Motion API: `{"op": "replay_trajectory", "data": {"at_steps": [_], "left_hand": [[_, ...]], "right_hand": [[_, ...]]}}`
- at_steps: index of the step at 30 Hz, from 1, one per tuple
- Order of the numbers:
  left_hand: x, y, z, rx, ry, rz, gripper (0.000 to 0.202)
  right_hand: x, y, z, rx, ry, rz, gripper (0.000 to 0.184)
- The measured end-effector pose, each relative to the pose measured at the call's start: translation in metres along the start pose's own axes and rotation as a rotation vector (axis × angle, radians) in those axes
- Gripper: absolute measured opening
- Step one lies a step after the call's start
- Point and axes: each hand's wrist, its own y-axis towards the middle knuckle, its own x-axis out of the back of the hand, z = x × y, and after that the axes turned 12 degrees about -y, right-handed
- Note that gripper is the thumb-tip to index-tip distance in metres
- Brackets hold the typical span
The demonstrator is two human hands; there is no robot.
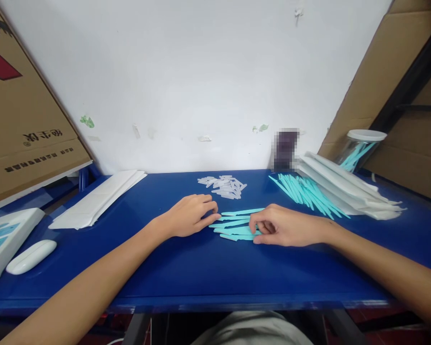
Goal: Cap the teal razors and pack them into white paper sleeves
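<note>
Several slim turquoise sticks (236,223), shaped like eyebrow razors, lie roughly side by side between my hands. My left hand (192,215) is at their left ends, its fingers bent and its thumb apart from them; I see nothing held in it. Over the right ends rests my right hand (278,225), with curled fingers closed around part of the turquoise razors. Its palm hides those ends. Just beyond my hands is a loose heap of small whitish translucent pieces (227,187), like blade caps.
A bigger pile of turquoise razors (305,191) lies right, beside stacked white packets (352,189) and a white-lidded jar (366,136). Left are white sheets (96,199), a white mouse-shaped object (31,256) and a white tray (17,230). Cardboard (28,115) and a wall (201,81) bound the blue table (201,278).
</note>
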Motion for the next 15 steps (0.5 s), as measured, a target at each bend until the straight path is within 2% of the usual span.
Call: {"op": "replay_trajectory", "data": {"at_steps": [5,10,15], "left_hand": [[0.001,0.001,0.001,0.020,0.006,-0.004,0.034],[0.001,0.001,0.005,0.055,-0.015,-0.002,0.028],[-0.002,0.002,0.007,0.088,-0.084,0.003,0.024]], "right_hand": [[0.001,-0.002,0.001,-0.008,-0.095,-0.128,0.029],[-0.001,0.001,-0.004,-0.129,-0.279,-0.324,0.036],[-0.005,0.008,-0.015,-0.251,-0.199,-0.317,0.035]]}}
